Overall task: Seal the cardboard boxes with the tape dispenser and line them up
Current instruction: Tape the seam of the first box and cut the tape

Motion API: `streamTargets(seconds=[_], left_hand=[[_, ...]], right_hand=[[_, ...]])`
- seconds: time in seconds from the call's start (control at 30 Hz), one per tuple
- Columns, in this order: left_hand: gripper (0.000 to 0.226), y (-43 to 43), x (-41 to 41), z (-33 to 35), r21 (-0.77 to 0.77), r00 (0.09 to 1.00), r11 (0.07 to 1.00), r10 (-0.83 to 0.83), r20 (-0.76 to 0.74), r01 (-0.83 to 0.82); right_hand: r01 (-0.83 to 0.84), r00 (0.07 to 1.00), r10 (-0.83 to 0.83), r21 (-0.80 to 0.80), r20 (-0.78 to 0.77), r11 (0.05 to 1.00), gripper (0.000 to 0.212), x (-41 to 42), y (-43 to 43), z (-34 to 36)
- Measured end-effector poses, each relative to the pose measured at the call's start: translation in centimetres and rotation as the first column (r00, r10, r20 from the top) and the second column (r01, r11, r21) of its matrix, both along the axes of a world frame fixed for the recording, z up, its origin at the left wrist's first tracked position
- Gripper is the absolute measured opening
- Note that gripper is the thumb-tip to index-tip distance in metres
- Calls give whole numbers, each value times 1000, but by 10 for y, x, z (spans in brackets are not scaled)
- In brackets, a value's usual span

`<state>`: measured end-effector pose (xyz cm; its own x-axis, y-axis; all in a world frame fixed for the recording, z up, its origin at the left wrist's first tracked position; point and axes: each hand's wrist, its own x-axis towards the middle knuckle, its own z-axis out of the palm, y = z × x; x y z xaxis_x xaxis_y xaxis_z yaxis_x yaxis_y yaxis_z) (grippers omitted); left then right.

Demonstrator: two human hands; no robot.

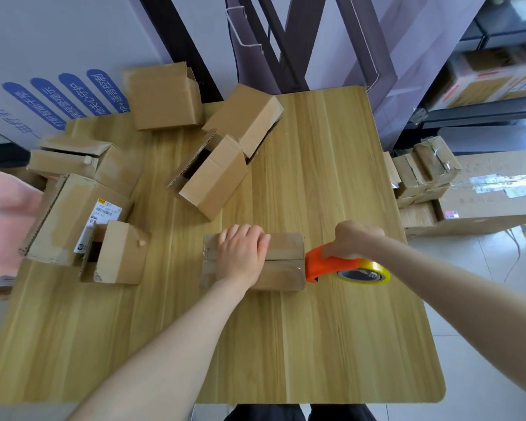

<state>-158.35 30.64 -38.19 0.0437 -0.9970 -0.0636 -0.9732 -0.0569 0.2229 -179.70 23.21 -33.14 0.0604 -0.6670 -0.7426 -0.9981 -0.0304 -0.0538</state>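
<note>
Pale wood-grain table (331,192) filled most of the view, with tiled floor and dark shelving off to the right. Near its front middle lay a small cardboard box (286,268), its flaps closed and the seam running left to right. The left hand (240,253) rested flat on top of this box, fingers relaxed and pressing down rather than gripping. The right hand (354,240) was clenched around the orange tape dispenser (325,264), whose front end met the right end of the box at the seam; the yellow tape roll (374,270) sat behind it, just above the table. Further boxes were scattered over the left and far parts of the table, among them an open box (213,174) on its side and a labelled box (73,217) at the left edge. More taped boxes (422,177) were stacked on the floor to the right
</note>
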Motion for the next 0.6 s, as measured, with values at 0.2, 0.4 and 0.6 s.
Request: streamTargets(seconds=[0.2,0.4,0.6], left_hand=[[53,3,6,-1,-16,995,997,-70,-72,69],[59,7,7,2,39,996,999,31,-82,-28],[59,29,18,16,188,671,705,709,-218,-684]], right_hand=[[198,980,-191,-221,55,955,43,-19,5,8],[478,837,-290,-364,464,799,44,-24,36,44],[647,480,-254,-143,840,749,20,-6,71,71]])
